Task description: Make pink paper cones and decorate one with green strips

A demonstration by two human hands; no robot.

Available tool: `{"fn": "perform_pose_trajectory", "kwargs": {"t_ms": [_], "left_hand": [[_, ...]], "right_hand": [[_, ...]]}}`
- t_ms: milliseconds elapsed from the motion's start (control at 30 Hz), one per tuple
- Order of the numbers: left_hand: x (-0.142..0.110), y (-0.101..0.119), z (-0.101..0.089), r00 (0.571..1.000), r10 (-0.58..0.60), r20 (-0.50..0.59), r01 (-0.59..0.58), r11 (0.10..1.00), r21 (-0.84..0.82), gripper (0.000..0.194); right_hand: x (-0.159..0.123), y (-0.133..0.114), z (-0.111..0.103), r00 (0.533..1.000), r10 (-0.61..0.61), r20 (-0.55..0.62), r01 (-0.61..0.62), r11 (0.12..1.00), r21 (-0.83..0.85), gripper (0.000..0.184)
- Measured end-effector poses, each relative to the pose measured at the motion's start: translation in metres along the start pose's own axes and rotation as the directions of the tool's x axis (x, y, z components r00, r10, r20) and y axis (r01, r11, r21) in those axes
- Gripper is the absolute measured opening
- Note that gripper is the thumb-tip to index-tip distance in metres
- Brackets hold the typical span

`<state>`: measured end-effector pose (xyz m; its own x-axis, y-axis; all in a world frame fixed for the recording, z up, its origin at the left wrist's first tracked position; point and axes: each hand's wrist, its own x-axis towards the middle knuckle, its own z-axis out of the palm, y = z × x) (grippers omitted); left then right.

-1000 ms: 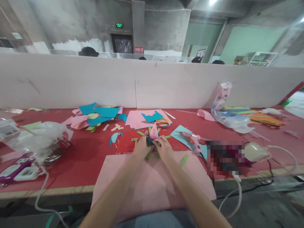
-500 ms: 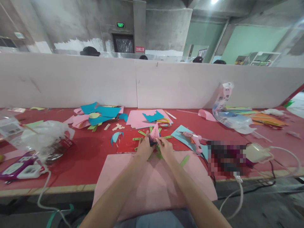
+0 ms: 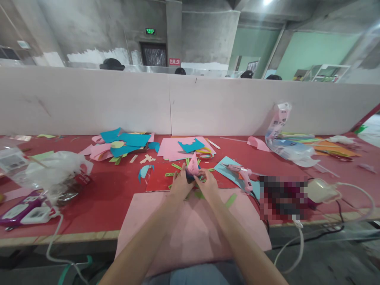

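Observation:
My left hand [image 3: 179,183] and my right hand [image 3: 208,183] meet over the middle of the red table [image 3: 113,194]. Both pinch a small folded paper piece [image 3: 193,166], pink on top and dark blue below, held just above a red sheet [image 3: 157,177]. Thin green paper strips [image 3: 175,166] lie around it. A large pink sheet [image 3: 190,225] lies under my forearms at the table's near edge.
A pink glue gun [image 3: 242,174] rests on a light blue sheet right of my hands. Blue and pink scraps [image 3: 121,144] lie at the back left, plastic bags [image 3: 56,168] at the left, a paper stack [image 3: 326,144] at the right. A white partition [image 3: 170,103] backs the table.
My hands have turned the paper piece slightly and shifted a little nearer each other; otherwise the table looks the same.

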<state>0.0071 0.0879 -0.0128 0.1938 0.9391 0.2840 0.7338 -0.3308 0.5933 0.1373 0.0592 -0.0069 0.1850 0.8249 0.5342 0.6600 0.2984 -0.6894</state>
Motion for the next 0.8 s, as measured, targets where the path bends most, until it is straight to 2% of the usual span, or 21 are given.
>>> {"fn": "perform_pose_trajectory", "kwargs": {"t_ms": [100,200,300,533,667,800], "left_hand": [[-0.0001,0.0006,0.0004,1.0,-0.005,0.01,0.005,1.0,-0.004,0.078],[-0.0006,0.0006,-0.0007,0.999,-0.023,0.032,0.023,1.0,0.014,0.08],[-0.0014,0.0019,-0.0035,0.998,-0.03,0.048,0.029,0.999,0.036,0.084],[-0.003,0.0065,-0.0092,0.998,-0.027,0.06,0.025,0.999,0.034,0.076],[-0.0025,0.0042,-0.0082,0.999,0.023,0.049,-0.021,0.999,-0.04,0.075],[-0.0014,0.003,-0.0073,1.0,0.008,0.029,-0.005,0.992,-0.125,0.073]], "right_hand": [[-0.0005,-0.0001,0.0001,0.999,0.019,0.029,-0.02,0.999,0.036,0.024],[-0.0008,-0.0031,-0.0016,0.999,-0.004,0.044,0.001,0.997,0.074,0.015],[-0.0008,-0.0062,-0.0018,0.999,-0.03,0.034,0.026,0.994,0.104,0.015],[-0.0015,-0.0048,0.0043,0.997,-0.071,0.04,0.068,0.995,0.068,0.013],[-0.0023,-0.0019,0.0051,0.997,-0.067,0.035,0.064,0.995,0.076,0.014],[-0.0024,-0.002,0.0035,0.997,-0.053,0.047,0.049,0.995,0.092,0.015]]}}
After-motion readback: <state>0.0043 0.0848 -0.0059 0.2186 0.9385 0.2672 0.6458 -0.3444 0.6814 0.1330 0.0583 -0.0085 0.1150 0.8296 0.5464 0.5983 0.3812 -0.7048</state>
